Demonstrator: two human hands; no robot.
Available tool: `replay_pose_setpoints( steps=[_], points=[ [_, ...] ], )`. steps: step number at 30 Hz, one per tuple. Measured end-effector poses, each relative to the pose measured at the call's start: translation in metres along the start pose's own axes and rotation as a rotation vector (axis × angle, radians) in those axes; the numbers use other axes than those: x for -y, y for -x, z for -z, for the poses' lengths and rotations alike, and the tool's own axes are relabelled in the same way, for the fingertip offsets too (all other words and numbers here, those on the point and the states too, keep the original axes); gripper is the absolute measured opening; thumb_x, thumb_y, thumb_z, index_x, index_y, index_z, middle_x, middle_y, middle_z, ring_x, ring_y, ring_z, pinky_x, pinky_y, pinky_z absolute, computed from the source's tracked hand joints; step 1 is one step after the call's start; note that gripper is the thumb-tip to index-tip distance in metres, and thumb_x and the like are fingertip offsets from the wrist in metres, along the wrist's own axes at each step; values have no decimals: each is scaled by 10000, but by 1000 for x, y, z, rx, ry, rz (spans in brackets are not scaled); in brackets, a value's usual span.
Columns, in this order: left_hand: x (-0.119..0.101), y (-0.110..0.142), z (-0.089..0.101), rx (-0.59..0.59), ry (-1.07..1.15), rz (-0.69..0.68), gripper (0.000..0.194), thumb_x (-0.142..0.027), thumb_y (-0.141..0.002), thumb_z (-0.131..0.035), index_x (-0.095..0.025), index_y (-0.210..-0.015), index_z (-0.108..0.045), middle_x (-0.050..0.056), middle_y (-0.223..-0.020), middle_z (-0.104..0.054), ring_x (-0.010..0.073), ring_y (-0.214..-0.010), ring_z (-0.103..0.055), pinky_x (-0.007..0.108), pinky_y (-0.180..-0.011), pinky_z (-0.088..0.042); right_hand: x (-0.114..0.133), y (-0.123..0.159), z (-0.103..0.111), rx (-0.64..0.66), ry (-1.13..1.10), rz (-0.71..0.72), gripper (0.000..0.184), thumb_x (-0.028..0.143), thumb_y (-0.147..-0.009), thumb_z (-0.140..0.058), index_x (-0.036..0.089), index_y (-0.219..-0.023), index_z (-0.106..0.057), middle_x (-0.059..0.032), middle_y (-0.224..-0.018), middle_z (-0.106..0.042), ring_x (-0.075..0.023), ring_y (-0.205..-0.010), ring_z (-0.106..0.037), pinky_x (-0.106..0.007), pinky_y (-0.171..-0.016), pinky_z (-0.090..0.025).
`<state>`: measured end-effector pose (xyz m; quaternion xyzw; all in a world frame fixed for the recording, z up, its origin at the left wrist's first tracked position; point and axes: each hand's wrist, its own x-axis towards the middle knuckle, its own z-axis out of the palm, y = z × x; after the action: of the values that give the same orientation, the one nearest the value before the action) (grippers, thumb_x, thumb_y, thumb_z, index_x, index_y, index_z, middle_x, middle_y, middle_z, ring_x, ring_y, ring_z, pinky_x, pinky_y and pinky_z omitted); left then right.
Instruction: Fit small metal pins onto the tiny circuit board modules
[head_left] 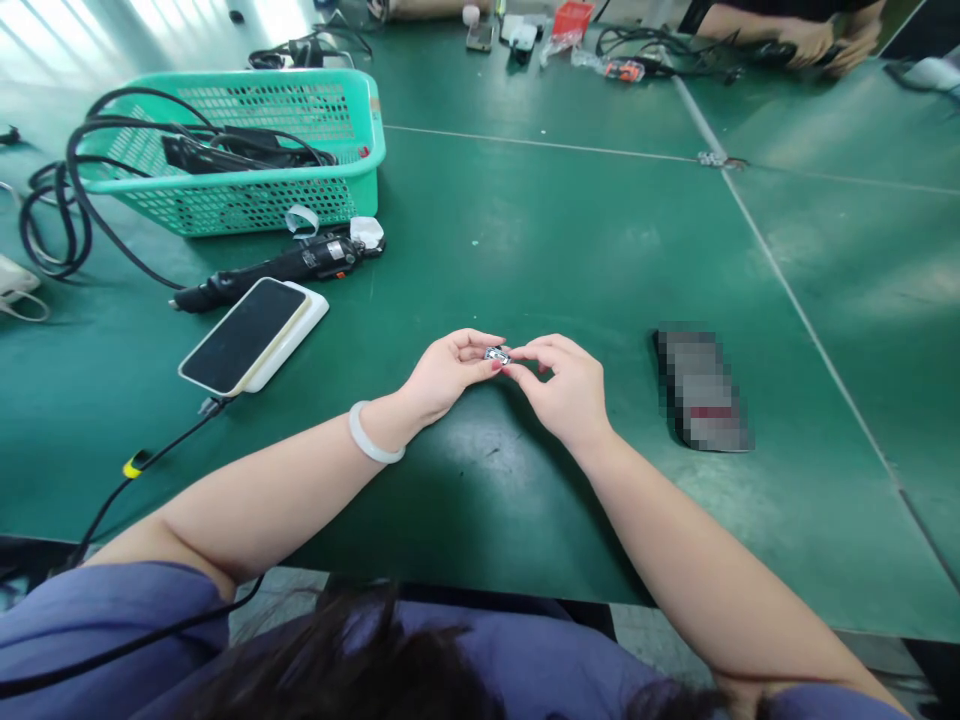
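Observation:
Between the fingertips of both hands is a small shiny silver part with dark spots; its exact kind is too small to make out. My left hand, with a pale bangle on its wrist, pinches the part from the left. From the right, my right hand closes thumb and index finger on its other side. Both hands are just above the green table, near its front edge. The fingers cover much of the part.
A green basket of black cables stands back left. Before it lie a black corded tool and a phone on a white block. A dark blurred item lies right. Another person's hands are at the far right.

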<state>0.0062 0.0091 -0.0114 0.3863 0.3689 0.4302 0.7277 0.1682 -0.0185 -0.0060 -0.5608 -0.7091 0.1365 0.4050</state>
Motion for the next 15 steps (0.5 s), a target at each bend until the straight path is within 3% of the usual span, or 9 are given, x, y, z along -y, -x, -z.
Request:
replay_pose_setpoints(
  steps=[5, 8, 13, 15],
  points=[
    [-3, 12, -3, -80, 125, 109, 199, -119, -739, -716, -137, -931, -670, 58, -897, -729, 109, -817, -679, 314, -906, -522, 7, 4, -8, 4, -6, 5, 92, 308, -806, -672, 232, -823, -721, -25, -863, -690, -175, -789, -614, -323, -722, -507],
    [-14, 32, 12, -156, 57, 153, 195, -98, -743, -697, -131, -935, -682, 79, -926, -724, 127, -848, -687, 297, -905, -530, 6, 6, -7, 51, -16, 45, 129, 333, -800, -685, 237, -878, -721, -27, -878, -689, -173, -784, -606, -318, -721, -503],
    [-43, 88, 67, -390, -367, 142, 352, -309, -712, -748, -171, -1027, -672, 82, -1063, -707, 183, -969, -674, 319, -916, -523, -3, 4, -3, 94, -53, 34, 150, 308, -799, -691, 234, -927, -713, -17, -855, -682, -149, -709, -577, -305, -710, -491],
    [-53, 109, 86, -532, -682, 163, 446, -416, -692, -740, -191, -1071, -667, 69, -969, -720, 224, -947, -673, 371, -893, -523, -7, 2, -3, 105, -70, 13, 140, 287, -803, -685, 230, -929, -711, -13, -846, -677, -133, -663, -558, -295, -691, -485]
  ],
)
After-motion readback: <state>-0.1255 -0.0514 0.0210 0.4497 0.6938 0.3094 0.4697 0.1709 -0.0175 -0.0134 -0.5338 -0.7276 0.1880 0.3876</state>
